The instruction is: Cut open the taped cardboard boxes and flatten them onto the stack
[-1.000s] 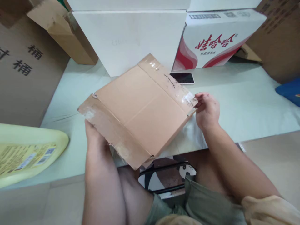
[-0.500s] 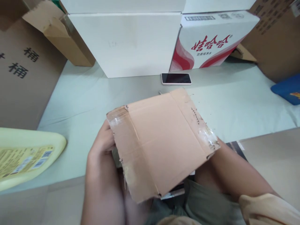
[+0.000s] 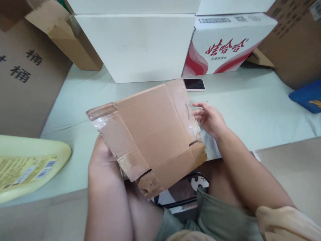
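A worn brown cardboard box [image 3: 152, 125], folded flat or opened out, is held tilted above my lap. Strips of old clear tape and torn edges run along its two sides, and a short flap hangs at its near edge. My left hand [image 3: 102, 150] grips the left side, its fingers hidden behind the cardboard. Just off the right edge is my right hand [image 3: 209, 118], fingers apart and slightly curled, with nothing in it. Behind the far corner of the cardboard lies a phone [image 3: 195, 84], partly covered by it.
White cartons [image 3: 140, 50] stand at the back, one with red print [image 3: 223, 48]. A pale yellow bottle [image 3: 32, 167] lies at the left, beside a large brown carton [image 3: 22, 87]. A blue object [image 3: 307, 97] is at the right. A panda-patterned item [image 3: 184, 189] shows below the cardboard.
The cardboard has moved left and away from me and tipped, so its near flap now shows. My right hand has come out from behind it and is off its right edge.
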{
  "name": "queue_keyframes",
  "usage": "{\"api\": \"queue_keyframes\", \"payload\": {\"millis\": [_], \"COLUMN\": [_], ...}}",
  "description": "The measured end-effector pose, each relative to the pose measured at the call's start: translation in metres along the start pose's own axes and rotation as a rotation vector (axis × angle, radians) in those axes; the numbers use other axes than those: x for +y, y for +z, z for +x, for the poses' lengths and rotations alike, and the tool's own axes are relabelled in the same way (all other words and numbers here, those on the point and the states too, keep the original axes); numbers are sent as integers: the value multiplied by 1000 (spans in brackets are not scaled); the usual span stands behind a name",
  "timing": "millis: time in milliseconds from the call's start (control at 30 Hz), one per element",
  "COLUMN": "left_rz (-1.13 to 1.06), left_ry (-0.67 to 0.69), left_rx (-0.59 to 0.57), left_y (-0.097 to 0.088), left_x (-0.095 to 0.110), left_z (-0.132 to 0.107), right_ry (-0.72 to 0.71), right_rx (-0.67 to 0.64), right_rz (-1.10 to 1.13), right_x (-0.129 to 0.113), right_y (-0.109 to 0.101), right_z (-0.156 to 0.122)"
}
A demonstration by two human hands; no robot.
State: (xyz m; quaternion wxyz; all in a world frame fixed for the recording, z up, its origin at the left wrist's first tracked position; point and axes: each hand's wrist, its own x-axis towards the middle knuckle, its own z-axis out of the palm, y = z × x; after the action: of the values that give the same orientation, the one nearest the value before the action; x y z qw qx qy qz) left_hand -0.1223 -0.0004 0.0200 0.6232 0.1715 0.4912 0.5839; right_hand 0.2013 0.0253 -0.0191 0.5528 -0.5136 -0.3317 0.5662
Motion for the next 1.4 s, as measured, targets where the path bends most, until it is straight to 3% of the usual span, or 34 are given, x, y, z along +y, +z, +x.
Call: {"api": "queue_keyframes", "payload": {"millis": [167, 233, 300, 400, 567, 600, 667, 767, 867, 967, 1067, 1233, 1333, 1400], "left_rz": [-118, -191, -227, -229, -180, -154, -106, -80, -156, -229, -197, -182, -152, -138], "left_ry": [259, 341, 374, 386, 418, 419, 436, 419, 372, 265, 134, 125, 111, 109], "left_rx": [92, 96, 76, 36, -192, -167, -6, 182, 159, 96, 91, 149, 160, 174], "left_y": [11, 14, 15, 11, 5, 4, 5, 8, 15, 20, 20, 19, 21, 25], "left_x": [14, 16, 16, 15, 14, 13, 12, 11, 14, 21, 29, 34, 33, 32], "left_z": [14, 18, 20, 19, 8, 8, 11, 19, 22, 19, 13, 8, 9, 10], "right_ry": [43, 76, 114, 116, 35, 22, 36, 127, 152, 109, 5, -166, -293, -261], "right_rx": [179, 142, 22, -78, -16, -8, -42, -171, -219, -190, 6, 636, 907, 1013], "right_rz": [45, 63, 45, 9, 25, 31, 37, 12, -14, -7, -25, -141, -144, -143], "right_x": [-8, -6, -1, 8, 16, 18, 21, 26, 24, 9, -12, -49, -73, -91], "right_y": [-11, -7, 0, 14, 24, 24, 25, 30, 33, 20, -18, -109, -153, -172], "right_z": [11, 9, 3, -3, 0, 0, -6, -24, -40, -52, -75, -125, -133, -127]}}
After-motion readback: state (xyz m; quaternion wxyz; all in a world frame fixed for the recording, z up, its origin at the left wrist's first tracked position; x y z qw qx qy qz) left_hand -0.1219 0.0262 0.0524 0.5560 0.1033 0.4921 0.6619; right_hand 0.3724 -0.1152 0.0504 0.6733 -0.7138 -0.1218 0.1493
